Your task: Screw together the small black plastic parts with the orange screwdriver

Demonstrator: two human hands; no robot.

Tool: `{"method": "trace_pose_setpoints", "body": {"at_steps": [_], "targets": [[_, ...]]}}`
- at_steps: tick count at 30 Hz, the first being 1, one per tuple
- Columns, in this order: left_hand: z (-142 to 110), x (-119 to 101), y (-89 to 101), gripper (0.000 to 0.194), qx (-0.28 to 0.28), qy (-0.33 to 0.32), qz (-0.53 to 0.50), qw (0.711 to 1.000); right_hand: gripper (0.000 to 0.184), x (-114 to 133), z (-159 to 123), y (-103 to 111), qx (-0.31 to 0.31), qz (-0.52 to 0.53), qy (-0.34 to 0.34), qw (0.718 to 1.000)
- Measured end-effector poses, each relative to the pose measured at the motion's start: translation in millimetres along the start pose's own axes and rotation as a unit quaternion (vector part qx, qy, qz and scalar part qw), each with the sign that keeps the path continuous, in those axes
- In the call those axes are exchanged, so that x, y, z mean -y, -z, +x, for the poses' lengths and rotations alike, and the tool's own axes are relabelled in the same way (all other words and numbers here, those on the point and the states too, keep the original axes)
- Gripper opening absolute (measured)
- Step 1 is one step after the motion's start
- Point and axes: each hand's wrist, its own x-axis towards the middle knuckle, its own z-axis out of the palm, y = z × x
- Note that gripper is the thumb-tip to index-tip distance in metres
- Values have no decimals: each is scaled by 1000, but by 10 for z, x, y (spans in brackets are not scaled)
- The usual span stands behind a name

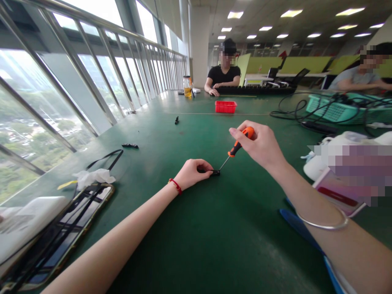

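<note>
My right hand (259, 141) grips an orange-and-black screwdriver (237, 145) by its handle. Its thin metal shaft slants down to the left, and the tip meets the end of a small black part (216, 173). That part is pinched against the green table (239, 245) by the fingers of my left hand (196, 173), which cover most of it. What kind of part it is cannot be made out. Two other small black pieces lie farther off: a short one (177, 120) ahead and a longer one (130, 145) to the left.
A red bin (226, 107) stands ahead, near a person (225, 73) across the table. At right are a teal basket (333, 109) with black cables and a second person. A phone (76, 220) lies at left, by the railing. A jar (187, 86) stands far back.
</note>
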Motion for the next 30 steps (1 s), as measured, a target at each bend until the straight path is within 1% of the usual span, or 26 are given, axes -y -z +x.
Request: {"method": "trace_pose_setpoints", "body": {"at_steps": [1, 2, 3, 4, 6, 8, 9, 11, 13, 15, 17, 18, 20, 22, 24, 26, 30], "targets": [[1, 3, -1, 14, 1, 0, -2, 1000, 20, 6, 6, 9, -6, -13, 0, 1000], [2, 7, -2, 14, 2, 1, -2, 1000, 18, 9, 11, 18, -8, -15, 1, 1000], [3, 12, -4, 14, 2, 2, -2, 1000, 11, 11, 16, 25, -1, -3, 3, 1000], [4, 16, -6, 14, 1, 3, -2, 1000, 10, 10, 20, 31, 15, 21, 4, 1000], [6, 22, -11, 14, 1, 5, -4, 1000, 19, 2, 25, 30, 56, 71, -6, 996], [6, 26, -13, 14, 0, 7, -8, 1000, 13, -16, 29, 17, 89, 89, -36, 991], [6, 27, -13, 14, 1, 7, -10, 1000, 15, -28, 32, 9, 98, 87, -53, 990], [6, 28, -12, 14, -2, 5, -13, 1000, 26, -56, 43, 0, 105, 92, -74, 987], [4, 27, -9, 14, -5, 3, -15, 1000, 30, -87, 57, 4, 78, 132, -67, 986], [2, 24, -7, 14, -9, -1, -14, 1000, 30, -120, 65, 2, 22, 170, -43, 984], [1, 21, -5, 15, -15, -4, -11, 1000, 27, -159, 52, -35, -8, 165, -8, 986], [2, 20, -4, 15, -21, -3, -9, 1000, 26, -183, 33, -73, 0, 148, 11, 989], [4, 17, 3, 16, -36, -1, -6, 999, 20, -243, -24, -186, 56, 106, 43, 992], [5, 14, 15, 16, -59, 3, -7, 998, 14, -313, -98, -315, 129, 88, 50, 987], [2, 7, 31, 17, -84, 2, -18, 996, 13, -381, -165, -415, 175, 75, 54, 980], [-8, -4, 44, 18, -104, -2, -34, 994, 17, -433, -209, -458, 191, 73, 69, 976], [-39, -36, 49, 17, -123, -19, -36, 992, 19, -477, -232, -430, 188, 77, 95, 975]]}}
